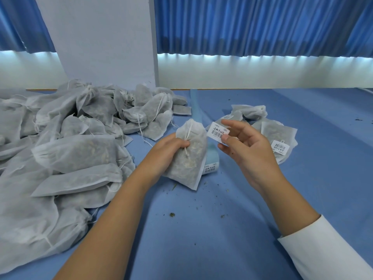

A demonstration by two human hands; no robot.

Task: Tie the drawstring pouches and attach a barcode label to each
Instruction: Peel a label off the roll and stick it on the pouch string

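While the drawstring pouch (189,158) is held just above the blue worktop (222,229), its upper part is gripped by the left hand (171,146). The grip is closed: the fingers are curled round the pouch's left side, and the white drawstring (186,138) is pinned under the fingertips. The pouch is filled with dried plant matter and is tilted, with its gathered neck pointing away from the person.

Just to the right of the pouch's neck, a barcode label (218,131) is pinched between the thumb and fingertips of the right hand (246,146). The grip is narrowed onto the label's right edge only; the remaining fingers are loosely spread. Whether the label touches the pouch cannot be told.

Beneath and behind the pouch, a pale liner strip (196,110) is laid on the worktop, and a printed label is seen at its near end, at the pouch's lower right corner.

To the left of the pouch, a large pile of filled pouches (70,150) is heaped. To the right of the pouch, beyond the right hand, a small group of pouches (268,130) is laid flat, one of them bearing a label.

In front of the pouch, loose crumbs (172,214) are scattered. A white sleeve (323,245) is worn on the right forearm. Far behind the pouch, blue curtains (262,25) are hung.
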